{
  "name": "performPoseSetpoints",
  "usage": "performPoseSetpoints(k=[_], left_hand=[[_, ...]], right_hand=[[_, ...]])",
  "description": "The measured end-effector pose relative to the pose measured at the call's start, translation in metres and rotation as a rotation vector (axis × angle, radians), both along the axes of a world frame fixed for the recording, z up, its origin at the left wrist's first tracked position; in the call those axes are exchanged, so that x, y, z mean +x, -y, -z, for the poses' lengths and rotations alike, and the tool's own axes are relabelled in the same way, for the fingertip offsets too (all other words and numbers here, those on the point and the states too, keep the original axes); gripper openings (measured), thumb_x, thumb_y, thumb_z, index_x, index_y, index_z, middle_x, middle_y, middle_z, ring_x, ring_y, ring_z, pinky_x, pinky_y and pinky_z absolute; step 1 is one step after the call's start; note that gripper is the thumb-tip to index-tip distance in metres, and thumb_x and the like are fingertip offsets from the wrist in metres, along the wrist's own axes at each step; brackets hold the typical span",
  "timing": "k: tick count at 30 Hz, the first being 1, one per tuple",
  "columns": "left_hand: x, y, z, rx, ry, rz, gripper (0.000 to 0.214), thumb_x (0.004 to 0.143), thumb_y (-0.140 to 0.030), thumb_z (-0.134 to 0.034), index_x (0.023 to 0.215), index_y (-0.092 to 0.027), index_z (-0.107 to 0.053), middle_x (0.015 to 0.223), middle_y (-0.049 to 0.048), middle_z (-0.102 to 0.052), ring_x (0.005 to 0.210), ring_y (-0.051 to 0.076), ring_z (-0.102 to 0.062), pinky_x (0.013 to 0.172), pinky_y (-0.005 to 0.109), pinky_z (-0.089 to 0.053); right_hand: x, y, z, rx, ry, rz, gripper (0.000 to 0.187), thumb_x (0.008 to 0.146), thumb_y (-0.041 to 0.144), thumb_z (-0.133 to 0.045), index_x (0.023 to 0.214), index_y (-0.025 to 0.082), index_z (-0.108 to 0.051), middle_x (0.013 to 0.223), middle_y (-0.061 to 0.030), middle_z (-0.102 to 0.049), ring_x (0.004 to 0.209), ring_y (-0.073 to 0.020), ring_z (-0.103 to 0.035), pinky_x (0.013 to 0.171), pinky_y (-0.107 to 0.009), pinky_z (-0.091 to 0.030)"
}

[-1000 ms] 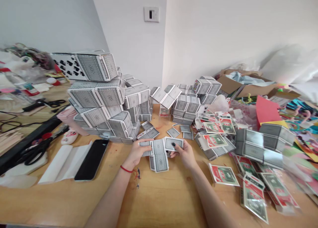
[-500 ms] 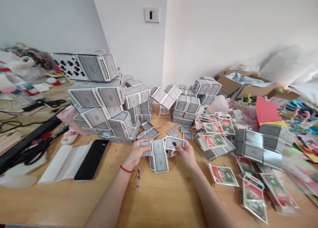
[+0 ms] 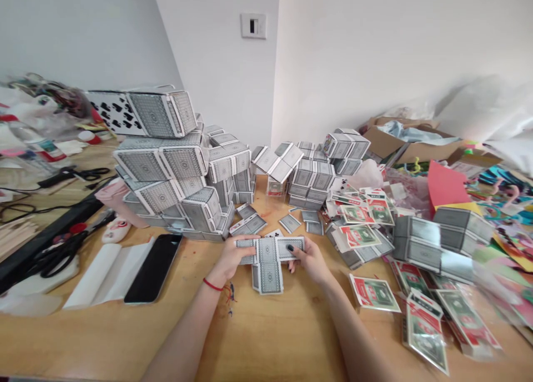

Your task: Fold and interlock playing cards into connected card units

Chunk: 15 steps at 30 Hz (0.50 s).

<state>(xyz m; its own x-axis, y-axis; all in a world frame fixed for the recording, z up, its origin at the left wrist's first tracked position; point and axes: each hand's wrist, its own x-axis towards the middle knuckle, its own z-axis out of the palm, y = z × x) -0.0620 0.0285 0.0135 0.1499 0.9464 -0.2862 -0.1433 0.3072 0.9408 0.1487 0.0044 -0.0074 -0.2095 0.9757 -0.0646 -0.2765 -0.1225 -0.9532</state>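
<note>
Between my hands is a piece made of grey-backed playing cards [image 3: 269,275], several cards joined in a T-like shape, backs up. My left hand [image 3: 233,258] is closed on its left end, thumb on top. At its right end, my right hand [image 3: 311,261] pinches a sideways playing card [image 3: 288,244], whose edge meets the middle card. The fingers beneath are mostly hidden. Just behind lie a face-up club card [image 3: 273,234], a folded card piece [image 3: 249,222] and a loose grey card [image 3: 290,222].
A tall stack of card blocks [image 3: 166,162] rises on the left, with more card blocks [image 3: 312,174] behind. Red-and-green card boxes [image 3: 372,293] lie on the right. A black phone [image 3: 154,268], white paper [image 3: 104,271] and black scissors [image 3: 60,254] are at left.
My right hand has brought its card left and level against the middle card. The lower part of the piece has shifted slightly down, and the club card behind shows more.
</note>
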Motion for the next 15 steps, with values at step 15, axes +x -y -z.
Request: performPoseSetpoints(k=[15], left_hand=[[0.0092,0.0037,0.0067,0.011,-0.004,-0.034,0.031,0.047,-0.011,-0.069,0.078,-0.012,-0.068,0.077,0.0077,-0.068,0.072,0.018,-0.061,0.063,0.026,-0.045]], right_hand=[[-0.0081,0.0017,0.0081,0.017,0.130,0.008,0.029,0.074,0.044,-0.055,0.076,0.020,-0.038,0.047,0.0064,-0.053,0.033,-0.0091,-0.047,0.034,-0.020,-0.037]])
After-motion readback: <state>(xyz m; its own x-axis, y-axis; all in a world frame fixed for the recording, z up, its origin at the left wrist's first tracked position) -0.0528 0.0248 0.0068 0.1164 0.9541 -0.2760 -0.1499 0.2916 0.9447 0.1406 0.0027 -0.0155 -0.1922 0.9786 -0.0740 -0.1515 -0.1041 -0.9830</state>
